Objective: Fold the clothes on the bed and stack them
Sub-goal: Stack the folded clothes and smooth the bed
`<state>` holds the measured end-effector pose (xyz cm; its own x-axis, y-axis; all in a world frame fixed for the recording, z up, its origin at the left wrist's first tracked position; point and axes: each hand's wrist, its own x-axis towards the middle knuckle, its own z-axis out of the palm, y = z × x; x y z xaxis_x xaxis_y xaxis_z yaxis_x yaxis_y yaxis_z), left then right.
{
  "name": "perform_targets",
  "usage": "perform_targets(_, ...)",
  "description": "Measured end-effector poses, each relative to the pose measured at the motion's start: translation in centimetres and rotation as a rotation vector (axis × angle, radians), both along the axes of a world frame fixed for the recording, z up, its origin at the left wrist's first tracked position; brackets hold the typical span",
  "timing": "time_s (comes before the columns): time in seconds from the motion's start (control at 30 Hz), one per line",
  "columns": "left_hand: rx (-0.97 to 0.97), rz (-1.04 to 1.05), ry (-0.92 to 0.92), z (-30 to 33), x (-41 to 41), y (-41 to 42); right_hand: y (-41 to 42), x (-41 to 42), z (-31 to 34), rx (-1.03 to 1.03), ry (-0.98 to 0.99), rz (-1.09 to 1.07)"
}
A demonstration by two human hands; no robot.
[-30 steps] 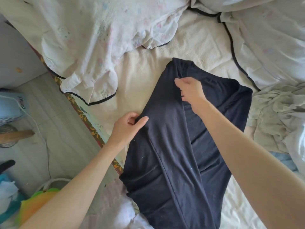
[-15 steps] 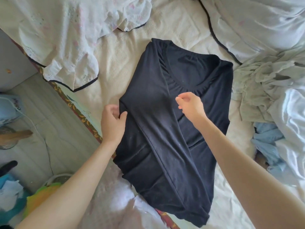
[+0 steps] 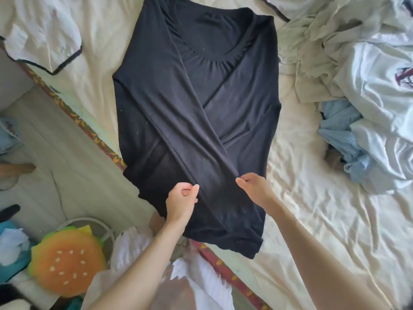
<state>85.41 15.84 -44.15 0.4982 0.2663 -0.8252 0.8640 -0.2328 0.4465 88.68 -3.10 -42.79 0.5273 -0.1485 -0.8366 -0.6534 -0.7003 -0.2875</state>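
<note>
Hands [image 3: 182, 199] [image 3: 254, 187] pinch soft black shirt [image 3: 196, 104], sleeves crossed.

Both forearms bare, no sleeves; white garment [image 3: 201, 278] w/ ruffled edge at torso.

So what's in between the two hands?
Only black shirt fabric. The head view shows the left hand and right hand each pinching the folded-over sleeve's end, a short span of it running between them.
</note>
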Motion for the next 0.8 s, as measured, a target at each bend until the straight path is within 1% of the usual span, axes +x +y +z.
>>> perform_targets(0.07, 0.071, -0.027, -0.047, 0.1, -0.9, -1.4, -0.6, -1.2, -0.1, 0.04, 0.02, -0.018)
perform_targets(0.17, 0.09, 0.073, -0.071, 0.0, -1.5, -2.8, -1.5, -2.6, -0.2, 0.099, 0.039, -0.076)
perform_targets(0.23, 0.057, 0.199, -0.036, -0.1, -1.8, -3.1, -2.2, -3.6, -0.2, 0.139, 0.082, -0.119)
perform_targets(0.33, -0.044, 0.42, -0.005, -0.5, -2.6, -3.0, -3.3, -5.3, -0.2, 0.174, 0.13, -0.206)
perform_targets(0.4, -0.113, 0.45, -0.01, -0.7, -3.3, -3.0, -3.9, -6.7, -0.2, 0.162, 0.113, -0.246)
perform_targets(0.47, -0.171, 0.386, 0.001, -0.9, -4.0, -3.3, -4.1, -8.0, -0.2, 0.124, 0.054, -0.288)
perform_targets(0.53, -0.22, 0.267, 0.032, -1.1, -4.6, -3.8, -4.2, -9.3, -0.4, 0.069, -0.018, -0.332)
perform_targets(0.6, -0.213, 0.109, 0.062, -1.2, -5.3, -4.4, -4.1, -10.4, -0.6, 0.018, -0.056, -0.409)
perform_targets(0.7, -0.185, -0.132, 0.135, -1.2, -6.7, -4.2, -3.4, -11.6, -0.3, -0.017, -0.06, -0.519)
perform_targets(0.77, -0.161, -0.275, 0.145, -1.0, -7.4, -2.9, -2.8, -11.9, 0.2, -0.098, -0.089, -0.458)
perform_targets(0.8, -0.126, -0.305, 0.118, -0.8, -7.6, -1.8, -2.5, -12.0, 0.4, -0.164, -0.139, -0.402)
